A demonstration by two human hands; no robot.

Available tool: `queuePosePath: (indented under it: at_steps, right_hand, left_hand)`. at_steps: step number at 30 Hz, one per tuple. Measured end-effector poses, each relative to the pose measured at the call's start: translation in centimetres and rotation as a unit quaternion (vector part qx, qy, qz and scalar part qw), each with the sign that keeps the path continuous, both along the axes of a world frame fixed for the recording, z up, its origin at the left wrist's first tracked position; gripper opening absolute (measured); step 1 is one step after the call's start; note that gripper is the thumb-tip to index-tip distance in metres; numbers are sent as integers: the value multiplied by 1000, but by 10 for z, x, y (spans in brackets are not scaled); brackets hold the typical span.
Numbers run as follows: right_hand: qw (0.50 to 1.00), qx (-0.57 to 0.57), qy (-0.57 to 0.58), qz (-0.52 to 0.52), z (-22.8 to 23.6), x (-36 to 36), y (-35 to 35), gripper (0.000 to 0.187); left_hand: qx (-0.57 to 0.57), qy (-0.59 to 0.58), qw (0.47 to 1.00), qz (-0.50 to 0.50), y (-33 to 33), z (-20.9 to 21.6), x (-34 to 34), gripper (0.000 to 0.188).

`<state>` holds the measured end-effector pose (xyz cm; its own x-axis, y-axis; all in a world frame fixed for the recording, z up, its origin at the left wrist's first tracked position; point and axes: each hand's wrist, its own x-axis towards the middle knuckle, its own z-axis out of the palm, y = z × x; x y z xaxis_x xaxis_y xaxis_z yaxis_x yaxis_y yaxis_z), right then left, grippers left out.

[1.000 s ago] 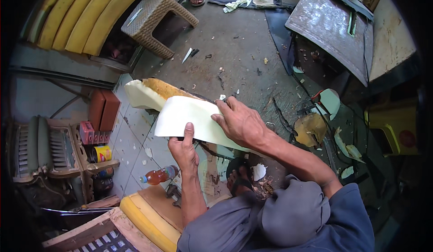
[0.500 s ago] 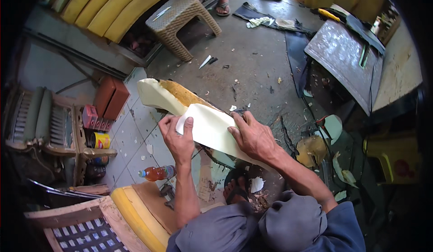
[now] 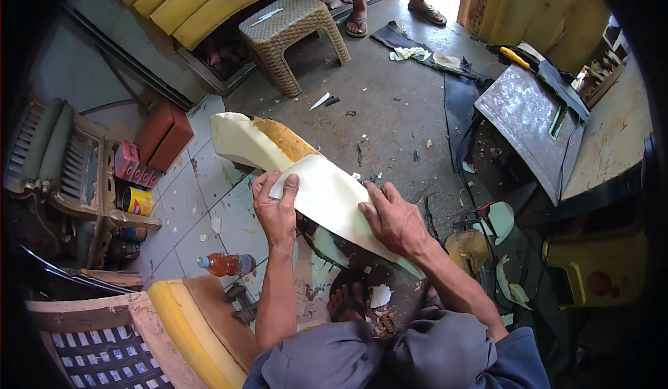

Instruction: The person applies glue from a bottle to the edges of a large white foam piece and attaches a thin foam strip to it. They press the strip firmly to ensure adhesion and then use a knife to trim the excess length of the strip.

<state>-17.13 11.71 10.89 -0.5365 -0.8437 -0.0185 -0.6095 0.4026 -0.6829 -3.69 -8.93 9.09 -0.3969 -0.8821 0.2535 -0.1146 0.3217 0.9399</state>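
Note:
A pale cream sheet of what looks like foam [image 3: 327, 191] stretches between my hands in front of my knees. My left hand [image 3: 277, 204] is closed on its near left edge, the thumb on top and the fingers curled beneath. Toward the right end, my right hand [image 3: 395, 222] grips the sheet, with its thumb on the upper face. Behind the sheet juts a long padded piece with cream sides [image 3: 240, 142] and a rough brown top [image 3: 282, 137]. The sheet overlaps its near end, so I cannot tell whether they are joined.
A woven-pattern stool [image 3: 285, 24] stands farther off, near another person's sandalled feet [image 3: 356, 26]. A bottle of reddish drink [image 3: 226, 264] stands left of my left forearm. Scraps litter the floor. At right are a grey board [image 3: 525, 124] and a yellow plastic stool [image 3: 598, 271].
My view has shifted slightly, so the surroundings sit differently in the picture. Both hands keep their hold on the sheet, and its right end now shows more beneath my right hand.

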Motion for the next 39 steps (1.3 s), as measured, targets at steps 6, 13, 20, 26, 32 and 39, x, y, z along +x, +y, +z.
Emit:
queuePosePath:
  at_steps: [6, 13, 20, 26, 32, 39]
  right_hand:
    - [1000, -5, 7, 2, -2, 2, -1, 51]
    - [1000, -1, 25, -6, -4, 3, 1, 54]
    - [990, -73, 116, -35, 14, -6, -18, 60]
    - [999, -16, 44, -27, 28, -21, -89, 56]
    - [996, 86, -7, -10, 23, -16, -100, 50]
    - [993, 106, -47, -11, 30, -25, -95, 59]
  left_hand:
    - [-110, -65, 989, 67, 3, -6, -8, 34]
    - [-186, -90, 975, 82, 11, -16, -15, 35]
    - [-211, -96, 970, 70, 8, -18, -20, 32]
    - [-212, -87, 970, 83, 9, -12, -20, 32]
    - [-194, -97, 972, 91, 13, -19, -15, 50]
    - [-156, -107, 974, 123, 13, -2, -25, 55]
